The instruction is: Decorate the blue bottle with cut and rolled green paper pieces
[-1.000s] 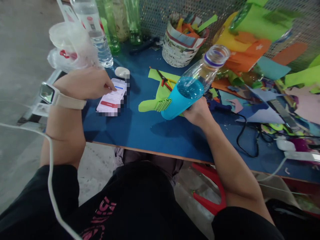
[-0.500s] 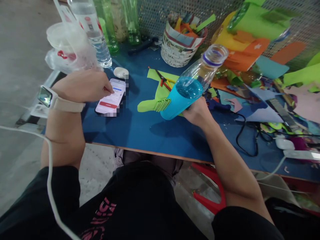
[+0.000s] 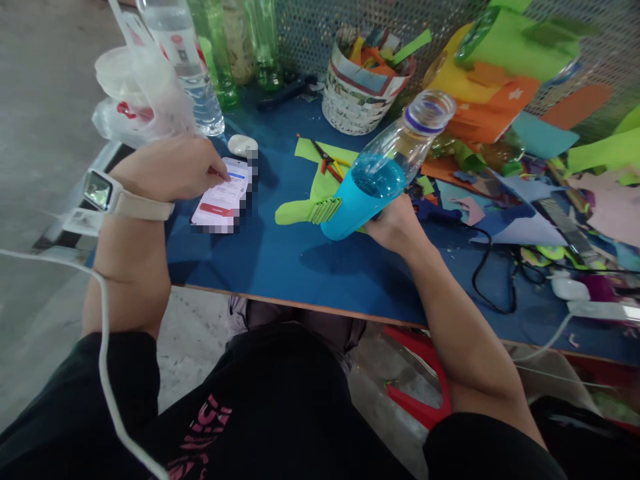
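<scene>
My left hand [image 3: 170,167] is curled over a phone [image 3: 220,193] lying on the blue tabletop, a fingertip at its lit screen. No object shows in its fingers. A watch [image 3: 100,190] is on that wrist. My right hand [image 3: 397,223] grips a clear plastic bottle [image 3: 367,187] from behind; most of its fingers are hidden. The bottle leans to the right, uncapped, with a bright blue lower half. A folded green paper strip [image 3: 300,211] sits against the bottle's left side. Behind the bottle, scissors [image 3: 327,160] lie on green paper [image 3: 305,148].
A white earbud case [image 3: 243,145] is beyond the phone. A water bottle [image 3: 190,73] and a bagged tub [image 3: 145,107] stand far left. A woven basket [image 3: 357,100] holds paper scraps. Coloured cuttings, a black cable [image 3: 483,280] and a power strip [image 3: 600,309] crowd the right.
My left hand and watch have shifted slightly, with the fingertip a little higher and farther right over the phone screen. My right hand and the bottle stay nearly still.
</scene>
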`<state>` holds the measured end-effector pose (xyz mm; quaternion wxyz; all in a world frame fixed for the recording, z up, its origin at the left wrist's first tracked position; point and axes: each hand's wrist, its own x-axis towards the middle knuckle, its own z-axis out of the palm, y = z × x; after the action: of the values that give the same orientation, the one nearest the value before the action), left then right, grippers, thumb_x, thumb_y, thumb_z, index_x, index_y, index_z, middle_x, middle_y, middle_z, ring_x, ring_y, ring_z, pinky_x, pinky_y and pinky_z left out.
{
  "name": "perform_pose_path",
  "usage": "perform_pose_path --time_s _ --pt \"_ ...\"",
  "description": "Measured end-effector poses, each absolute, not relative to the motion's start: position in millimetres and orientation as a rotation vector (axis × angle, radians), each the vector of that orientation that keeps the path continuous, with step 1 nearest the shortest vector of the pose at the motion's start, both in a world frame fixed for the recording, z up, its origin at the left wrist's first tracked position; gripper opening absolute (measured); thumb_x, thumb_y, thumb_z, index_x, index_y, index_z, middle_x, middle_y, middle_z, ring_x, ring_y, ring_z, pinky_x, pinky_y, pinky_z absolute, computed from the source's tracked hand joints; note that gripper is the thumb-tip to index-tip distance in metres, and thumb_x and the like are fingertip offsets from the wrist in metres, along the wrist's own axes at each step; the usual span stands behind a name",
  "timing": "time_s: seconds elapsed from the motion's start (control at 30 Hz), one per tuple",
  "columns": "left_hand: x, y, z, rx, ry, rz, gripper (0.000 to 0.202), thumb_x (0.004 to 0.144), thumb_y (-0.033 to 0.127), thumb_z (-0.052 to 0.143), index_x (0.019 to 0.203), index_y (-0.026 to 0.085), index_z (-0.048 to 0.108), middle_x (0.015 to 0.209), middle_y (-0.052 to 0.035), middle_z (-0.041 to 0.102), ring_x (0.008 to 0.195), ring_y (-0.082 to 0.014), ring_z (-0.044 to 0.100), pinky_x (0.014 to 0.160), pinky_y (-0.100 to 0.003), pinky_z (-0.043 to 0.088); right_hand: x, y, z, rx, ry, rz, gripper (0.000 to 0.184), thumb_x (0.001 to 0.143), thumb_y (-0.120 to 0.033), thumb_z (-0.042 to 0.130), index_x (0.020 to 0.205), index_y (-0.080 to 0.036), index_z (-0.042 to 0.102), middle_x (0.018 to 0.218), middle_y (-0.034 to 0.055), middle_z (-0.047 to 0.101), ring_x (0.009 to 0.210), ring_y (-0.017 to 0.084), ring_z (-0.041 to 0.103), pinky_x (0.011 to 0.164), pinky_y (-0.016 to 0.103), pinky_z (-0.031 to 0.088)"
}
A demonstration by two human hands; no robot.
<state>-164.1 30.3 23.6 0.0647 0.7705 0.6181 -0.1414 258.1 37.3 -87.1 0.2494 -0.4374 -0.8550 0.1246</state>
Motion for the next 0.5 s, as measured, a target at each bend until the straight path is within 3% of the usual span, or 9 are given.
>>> perform_pose_path --time_s 0.1,0.2,0.33,0.5 --pt "-166 34 22 2.340 1.828 -0.425 0.048 0.107 0.020 0.053 0.139 0.017 0.089 0.145 -0.0161 0.082 0.127 -0.0364 0.076 0.115 -0.054 0.060 257 37 -86 -1.172 -2.318 0.326 0.023 0.095 -0.037 0.080 0.116 -0.028 0.087 0.132 0.0149 0.085 0.134 0.048 0.076 0.120 0.071 0.058" --pt "-166 33 25 2.332 1.841 -0.413 0.047 0.107 0.024 0.055 0.138 0.018 0.089 0.143 -0.0150 0.083 0.121 -0.0324 0.075 0.114 -0.049 0.059 257 37 -85 -1.182 -2.310 0.322 0.028 0.094 -0.038 0.081 0.120 -0.028 0.087 0.134 0.0151 0.085 0.134 0.049 0.076 0.121 0.071 0.057" --pt "-164 30 33 2.445 1.862 -0.325 0.048 0.110 0.030 0.050 0.133 0.015 0.090 0.127 -0.0149 0.085 0.112 -0.0307 0.073 0.114 -0.048 0.056 257 37 -84 -1.212 -2.303 0.320 0.032 0.095 -0.038 0.078 0.124 -0.029 0.086 0.134 0.0138 0.085 0.134 0.049 0.075 0.119 0.070 0.058" --pt "-139 31 24 2.440 1.445 0.027 0.044 0.106 0.041 0.056 0.128 0.020 0.088 0.114 -0.0076 0.086 0.100 -0.0238 0.076 0.104 -0.038 0.057 254 37 -82 -1.249 -2.291 0.314 0.025 0.092 -0.037 0.076 0.114 -0.026 0.082 0.132 0.0173 0.084 0.130 0.050 0.075 0.115 0.070 0.060"
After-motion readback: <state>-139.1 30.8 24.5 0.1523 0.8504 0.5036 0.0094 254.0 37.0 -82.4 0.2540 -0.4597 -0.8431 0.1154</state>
